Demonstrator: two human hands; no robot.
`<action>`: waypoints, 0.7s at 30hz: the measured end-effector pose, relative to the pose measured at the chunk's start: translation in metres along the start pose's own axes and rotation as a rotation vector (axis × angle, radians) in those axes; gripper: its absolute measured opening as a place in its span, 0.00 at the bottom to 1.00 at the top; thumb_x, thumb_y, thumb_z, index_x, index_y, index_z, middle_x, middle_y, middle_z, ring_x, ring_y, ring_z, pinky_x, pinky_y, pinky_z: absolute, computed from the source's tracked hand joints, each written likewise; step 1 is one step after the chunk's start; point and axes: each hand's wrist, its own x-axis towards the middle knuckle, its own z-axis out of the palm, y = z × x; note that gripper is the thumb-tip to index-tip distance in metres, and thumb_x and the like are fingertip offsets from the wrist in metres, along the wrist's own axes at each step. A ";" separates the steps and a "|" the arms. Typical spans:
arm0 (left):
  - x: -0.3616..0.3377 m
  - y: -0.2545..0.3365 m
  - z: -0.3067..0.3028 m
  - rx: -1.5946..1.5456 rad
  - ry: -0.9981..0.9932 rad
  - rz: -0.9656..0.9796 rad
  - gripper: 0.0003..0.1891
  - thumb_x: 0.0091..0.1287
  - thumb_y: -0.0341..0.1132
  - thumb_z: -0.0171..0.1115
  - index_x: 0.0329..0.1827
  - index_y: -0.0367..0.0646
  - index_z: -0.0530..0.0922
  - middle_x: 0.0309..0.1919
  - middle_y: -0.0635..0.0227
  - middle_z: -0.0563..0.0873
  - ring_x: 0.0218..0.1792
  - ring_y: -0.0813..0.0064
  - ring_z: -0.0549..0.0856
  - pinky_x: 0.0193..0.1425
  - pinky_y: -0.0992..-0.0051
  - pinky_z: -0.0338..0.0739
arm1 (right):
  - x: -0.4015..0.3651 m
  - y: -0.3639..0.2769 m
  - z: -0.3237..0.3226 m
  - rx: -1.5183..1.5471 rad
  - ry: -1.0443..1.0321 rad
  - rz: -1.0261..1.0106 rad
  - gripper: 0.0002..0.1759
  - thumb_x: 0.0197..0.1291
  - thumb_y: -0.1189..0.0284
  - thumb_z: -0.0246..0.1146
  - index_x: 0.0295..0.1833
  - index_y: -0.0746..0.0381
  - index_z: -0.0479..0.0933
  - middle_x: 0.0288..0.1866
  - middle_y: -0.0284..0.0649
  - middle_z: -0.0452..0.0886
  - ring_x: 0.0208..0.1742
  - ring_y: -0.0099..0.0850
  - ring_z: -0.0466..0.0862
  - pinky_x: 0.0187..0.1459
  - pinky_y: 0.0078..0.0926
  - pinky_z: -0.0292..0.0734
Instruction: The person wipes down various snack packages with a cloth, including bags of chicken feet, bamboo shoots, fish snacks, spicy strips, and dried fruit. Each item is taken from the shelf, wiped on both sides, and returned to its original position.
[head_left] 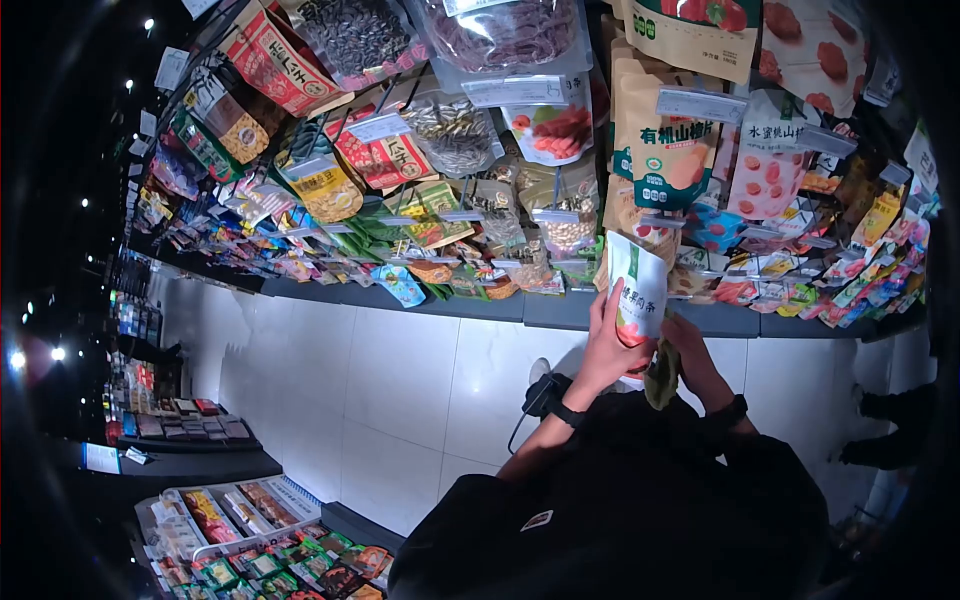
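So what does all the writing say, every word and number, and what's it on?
"果肉条", start unclear: white pouch in the left hand
"有机山楂片": brown bag
"水蜜桃山", end unclear: pink bag
"瓜子": red bag
Shelf tags, numbers, other packs: too small or blurred.

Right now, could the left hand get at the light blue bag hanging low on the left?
Probably not straight away: the left hand is wrapped round the white pouch. With those fingers free, perhaps; nothing seems to cover the light blue bag, though its distance is unclear.
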 end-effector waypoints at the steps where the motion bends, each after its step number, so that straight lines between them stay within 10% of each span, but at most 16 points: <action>1: 0.000 0.011 -0.001 0.072 0.024 0.006 0.58 0.48 0.33 0.80 0.83 0.53 0.53 0.72 0.48 0.60 0.72 0.45 0.67 0.75 0.57 0.67 | 0.001 -0.005 0.006 -0.148 0.029 -0.060 0.19 0.72 0.64 0.61 0.60 0.66 0.75 0.46 0.34 0.82 0.43 0.19 0.80 0.47 0.22 0.77; 8: 0.011 0.027 -0.040 0.172 0.052 0.053 0.59 0.47 0.33 0.83 0.82 0.50 0.53 0.72 0.49 0.62 0.70 0.51 0.73 0.71 0.59 0.73 | 0.028 -0.012 0.003 -0.399 0.210 -0.251 0.15 0.64 0.72 0.69 0.54 0.66 0.80 0.39 0.32 0.85 0.38 0.19 0.81 0.40 0.22 0.77; 11: 0.025 0.007 -0.073 -0.759 0.059 -0.183 0.42 0.63 0.21 0.70 0.79 0.42 0.57 0.54 0.61 0.85 0.52 0.74 0.85 0.59 0.73 0.78 | 0.034 -0.020 0.008 -0.379 0.121 -0.231 0.13 0.63 0.74 0.68 0.51 0.66 0.81 0.33 0.30 0.84 0.32 0.16 0.79 0.34 0.20 0.75; 15: 0.055 -0.012 -0.118 -0.867 -0.074 -0.290 0.11 0.72 0.31 0.66 0.54 0.36 0.82 0.47 0.68 0.89 0.47 0.80 0.86 0.54 0.75 0.80 | 0.053 -0.021 0.035 -0.413 0.077 -0.115 0.16 0.62 0.73 0.69 0.54 0.66 0.81 0.31 0.31 0.83 0.31 0.17 0.79 0.33 0.20 0.75; 21: 0.126 0.003 -0.158 -0.706 0.048 -0.236 0.08 0.70 0.32 0.68 0.47 0.37 0.87 0.39 0.70 0.90 0.39 0.83 0.86 0.43 0.79 0.79 | 0.105 -0.025 0.071 -0.419 0.247 -0.284 0.14 0.62 0.71 0.70 0.50 0.66 0.80 0.34 0.34 0.84 0.35 0.19 0.81 0.37 0.22 0.77</action>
